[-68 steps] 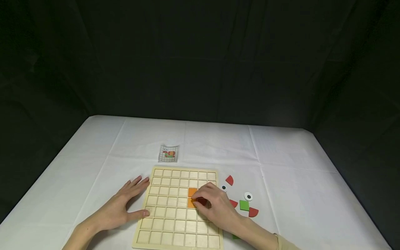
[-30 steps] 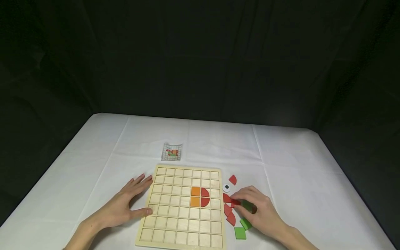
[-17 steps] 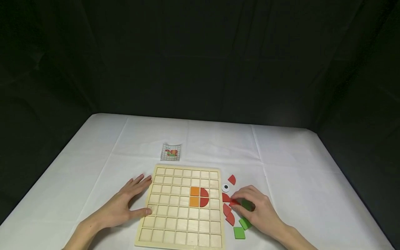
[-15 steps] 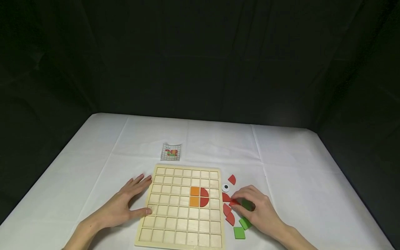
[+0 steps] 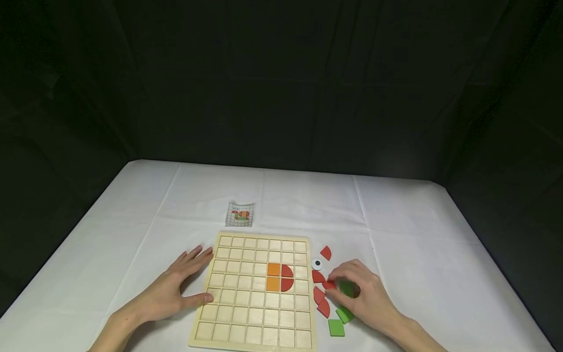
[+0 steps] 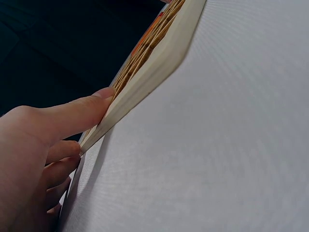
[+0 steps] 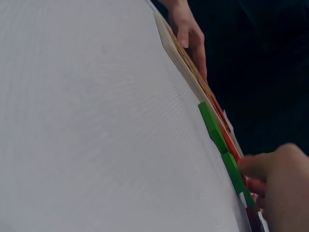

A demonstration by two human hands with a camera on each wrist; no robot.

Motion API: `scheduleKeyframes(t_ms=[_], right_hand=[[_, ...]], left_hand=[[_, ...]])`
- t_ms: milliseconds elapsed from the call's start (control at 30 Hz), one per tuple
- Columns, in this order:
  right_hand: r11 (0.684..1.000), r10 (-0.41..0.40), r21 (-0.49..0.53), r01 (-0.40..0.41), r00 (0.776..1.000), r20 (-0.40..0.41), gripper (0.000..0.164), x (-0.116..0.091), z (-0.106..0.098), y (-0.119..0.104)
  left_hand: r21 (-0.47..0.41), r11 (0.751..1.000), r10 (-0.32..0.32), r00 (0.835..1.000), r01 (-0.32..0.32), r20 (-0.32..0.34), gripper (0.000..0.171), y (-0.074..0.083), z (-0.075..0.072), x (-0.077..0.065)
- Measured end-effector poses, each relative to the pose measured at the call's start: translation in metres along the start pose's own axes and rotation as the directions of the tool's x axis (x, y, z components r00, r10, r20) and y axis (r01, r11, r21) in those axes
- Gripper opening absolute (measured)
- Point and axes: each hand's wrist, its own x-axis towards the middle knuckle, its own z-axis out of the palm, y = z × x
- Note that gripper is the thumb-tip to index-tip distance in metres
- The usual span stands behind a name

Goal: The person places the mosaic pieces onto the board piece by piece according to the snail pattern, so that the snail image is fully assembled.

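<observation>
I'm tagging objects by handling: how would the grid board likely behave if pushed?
The grid board is probably stiff: its edge looks thick and straight in the left wrist view. Lying flat on the white cloth, it seems unlikely to tip or roll. Its recessed cells may keep the orange squares in place.

Wooden grid board [image 5: 243, 297] (matt), creased cloth [image 5: 418, 254].

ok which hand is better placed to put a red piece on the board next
The right hand, most likely: it pinches a red piece beside the board's right edge. The left hand rests at the opposite edge, across the board from that piece.
</observation>
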Motion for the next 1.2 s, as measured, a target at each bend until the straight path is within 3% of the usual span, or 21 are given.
scheduleKeyframes(t_ms=[133,267,400,533,633,933,1200], right_hand=[[0.999,-0.035,0.039,0.034,0.999,0.033,0.039,-0.0007,-0.0038,-0.0002],[0.997,-0.049,0.065,0.047,0.999,0.022,0.042,-0.0001,-0.0032,0.0012],[0.995,-0.086,0.041,0.087,0.996,-0.021,0.040,0.0011,-0.0010,0.0028],[0.997,-0.070,0.019,0.071,0.997,-0.031,0.038,0.0012,0.0003,0.0035],[0.999,-0.044,0.022,0.045,0.999,-0.018,0.036,0.0011,-0.0002,0.0032],[0.994,-0.095,0.061,0.092,0.995,0.035,0.041,0.0025,-0.0008,0.0008],[0.990,-0.118,0.089,0.111,0.990,0.077,0.036,0.0071,0.0039,0.0022]], left_hand=[[-0.007,1.000,-0.019,1.000,0.019,0.007,0.090,-0.0007,0.0014,-0.0002],[0.006,1.000,0.002,1.000,-0.002,-0.012,0.089,-0.0011,0.0019,-0.0006],[0.016,1.000,0.026,0.999,-0.025,-0.022,0.089,-0.0009,0.0018,-0.0003],[0.020,0.999,0.039,0.999,-0.039,-0.020,0.089,-0.0005,0.0006,0.0013],[0.018,0.999,0.042,0.999,-0.041,-0.015,0.089,-0.0005,0.0000,0.0027],[0.024,0.999,0.027,1.000,-0.027,0.000,0.090,0.0000,-0.0011,0.0027],[0.019,0.999,0.029,1.000,-0.029,-0.004,0.089,-0.0005,-0.0005,0.0008]])
